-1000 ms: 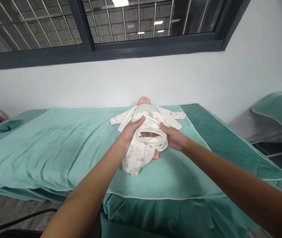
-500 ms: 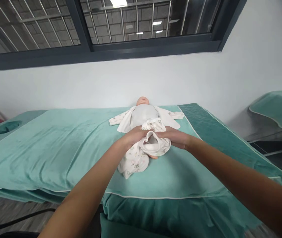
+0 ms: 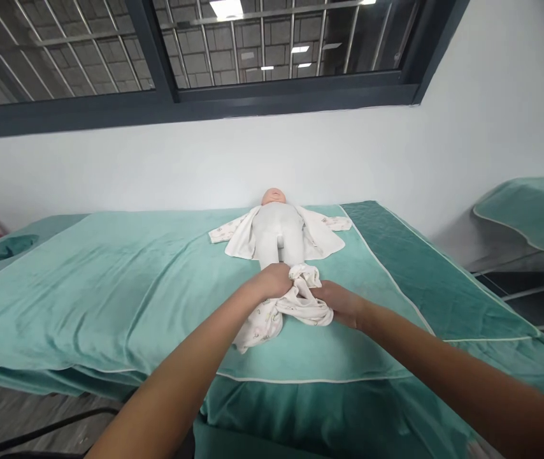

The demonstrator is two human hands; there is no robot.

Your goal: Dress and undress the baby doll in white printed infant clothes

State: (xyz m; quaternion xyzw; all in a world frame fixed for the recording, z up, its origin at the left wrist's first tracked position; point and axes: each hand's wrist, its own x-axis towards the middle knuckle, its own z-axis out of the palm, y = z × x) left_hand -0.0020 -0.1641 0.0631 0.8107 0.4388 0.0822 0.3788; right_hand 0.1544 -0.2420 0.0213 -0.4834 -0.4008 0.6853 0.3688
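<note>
A baby doll (image 3: 276,224) lies on its back, head toward the wall. Its torso and upper legs are pale grey, and a white jacket (image 3: 238,241) with patterned sleeves lies open around it. At the doll's lower legs my left hand (image 3: 274,280) is closed on the left side of bunched white printed baby pants (image 3: 262,324). My right hand (image 3: 337,301) grips the same pants on the right. The cloth is gathered between both hands, with one part hanging loose to the left. The doll's feet are hidden behind the hands and cloth.
The doll lies across a bed with a teal cover (image 3: 85,287), which has a face hole (image 3: 9,247) at its left end. Behind it stand a white wall (image 3: 195,166) and a dark-framed window (image 3: 291,95). Another teal-covered surface (image 3: 534,210) is at the right.
Both hands have come nearer to me with the pants, from the doll's belly and thighs down to its lower legs. The doll's hips and upper legs now show.
</note>
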